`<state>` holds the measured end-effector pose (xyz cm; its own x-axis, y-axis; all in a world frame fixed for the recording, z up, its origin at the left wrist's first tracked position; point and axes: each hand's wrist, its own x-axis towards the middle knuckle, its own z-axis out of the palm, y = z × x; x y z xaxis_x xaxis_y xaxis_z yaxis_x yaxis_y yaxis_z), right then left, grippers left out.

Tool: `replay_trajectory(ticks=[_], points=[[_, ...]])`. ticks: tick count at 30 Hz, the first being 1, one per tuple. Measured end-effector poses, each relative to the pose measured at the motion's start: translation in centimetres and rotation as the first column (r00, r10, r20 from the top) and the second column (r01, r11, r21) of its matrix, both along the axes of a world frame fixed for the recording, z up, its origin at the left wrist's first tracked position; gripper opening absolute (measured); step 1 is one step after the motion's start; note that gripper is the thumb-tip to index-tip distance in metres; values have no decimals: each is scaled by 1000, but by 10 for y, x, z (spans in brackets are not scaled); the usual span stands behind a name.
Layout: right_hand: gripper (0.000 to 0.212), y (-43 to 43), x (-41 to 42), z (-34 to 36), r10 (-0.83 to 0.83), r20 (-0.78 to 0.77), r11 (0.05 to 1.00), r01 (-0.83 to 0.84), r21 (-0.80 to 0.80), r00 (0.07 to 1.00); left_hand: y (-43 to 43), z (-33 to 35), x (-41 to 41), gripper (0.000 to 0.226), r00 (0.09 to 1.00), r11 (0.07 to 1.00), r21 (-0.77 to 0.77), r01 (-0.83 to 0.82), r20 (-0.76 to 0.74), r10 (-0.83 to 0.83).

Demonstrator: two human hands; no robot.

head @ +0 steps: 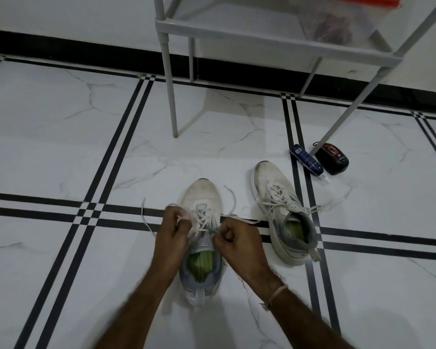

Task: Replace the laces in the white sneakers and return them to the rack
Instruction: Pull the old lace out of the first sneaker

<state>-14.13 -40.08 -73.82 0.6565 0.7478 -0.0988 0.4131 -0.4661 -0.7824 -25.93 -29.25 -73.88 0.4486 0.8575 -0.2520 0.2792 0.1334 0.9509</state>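
Key relation: the near sneaker (203,192) stands on the floor (61,152) directly in front of the person, between the two forearms. Its long axis runs straight away from the person, heel nearest and toe toward the rack (262,50).
Direction from the hands: the eyelet rows and tongue lie just under and between both hands, so the next pull looks like it goes outward, left and right, across that axis.
Nearer hand: neither is clearly closer. Both sit at the top of the lacing, one on each side of the shoe.
Left hand (171,230): fingers are curled, pinching a strand of the lace (202,215) at the shoe's left side. A loose end trails onto the floor beyond it.
Right hand (239,241): fingers are curled, pinching the lace by the tongue. Motion blur hides the exact grip.
Near sneaker's look: white upper with a scuffed toe, grey collar and green insole. The lace is crossed through the lower eyelets and not tied.
Second sneaker (269,180): sits well to the right, toe also pointing away, leaning over on its side. It is laced, with its ends loose on the floor.
Rack: stands beyond both shoes, its lowest shelf raised on legs.
Other items: a blue tube (306,159) and a black polish applicator (332,158) lie side by side near the rack's right leg.
Stage, as a judgement: lacing of the near shoe is partly done, and neither shoe is back on the rack.
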Motion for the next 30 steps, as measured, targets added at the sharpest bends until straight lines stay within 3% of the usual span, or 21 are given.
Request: replay_trajectory(ticks=[3,7,9,10,11,12,13,14,15,16,17,18,20,22,24,25,26,27,28,29,30], points=[[36,-1,1,2,-5,6,1000,5,12,1000,9,-4,-1,13,916,839,395,373,-299,-266],[40,0,2,1,-17,7,1000,17,10,1000,11,5,9,10,824,699,491,521,-503,-261],[31,0,3,1,-19,1,1000,19,-8,1000,10,3,9,6,862,738,503,450,-459,-213],[27,-1,4,0,-24,-9,1000,23,-12,1000,9,2,10,10,931,856,421,300,-324,-167],[23,-2,5,-1,-28,-26,1000,28,-12,999,11,3,11,15,995,984,170,52,-89,-37],[21,-3,6,-2,-35,-45,999,34,-11,998,15,6,11,21,967,971,-189,-147,178,181],[19,-4,7,-2,-40,-54,999,40,-10,998,18,8,10,27,852,826,-530,-189,330,407],[18,-5,7,-3,-44,-54,999,43,-13,998,19,9,8,30,773,711,-685,-159,361,521],[18,-5,7,-2,-42,-48,999,41,-16,998,20,10,6,30,792,708,-692,-137,353,498],[19,-5,6,-2,-37,-42,999,36,-18,998,19,12,4,26,885,824,-547,-145,301,356],[19,-4,6,-2,-31,-37,999,30,-19,999,16,10,2,18,976,966,-250,-73,182,121],[19,-4,6,-2,-29,-36,999,28,-19,999,13,6,-2,12,993,991,74,114,-21,-112],[18,-4,6,-2,-28,-43,1000,28,-13,999,11,-5,-3,16,894,792,440,423,-344,-286],[19,-5,6,-2,-29,-52,1000,29,-6,998,13,-7,0,18,880,704,541,459,-383,-280],[22,-5,6,-1,-37,-48,999,36,-8,998,14,1,5,20,968,883,404,238,-167,-184],[23,-6,6,-1,-41,-51,999,41,-7,998,18,4,7,23,999,993,111,25,43,-30],[22,-6,6,-1,-43,-55,999,42,-5,998,20,7,8,28,949,955,-271,-122,251,193],[20,-7,6,-1,-39,-56,999,39,-5,998,21,13,6,30,836,785,-601,-148,349,424],[19,-7,6,-1,-33,-55,999,33,-8,998,21,14,3,31,758,660,-735,-157,339,557],[19,-6,5,-1,-28,-50,1000,27,-12,998,20,16,0,30,778,663,-724,-189,301,551],[20,-5,5,0,-23,-41,1000,23,-18,999,18,16,-4,27,861,788,-573,-225,262,436]])
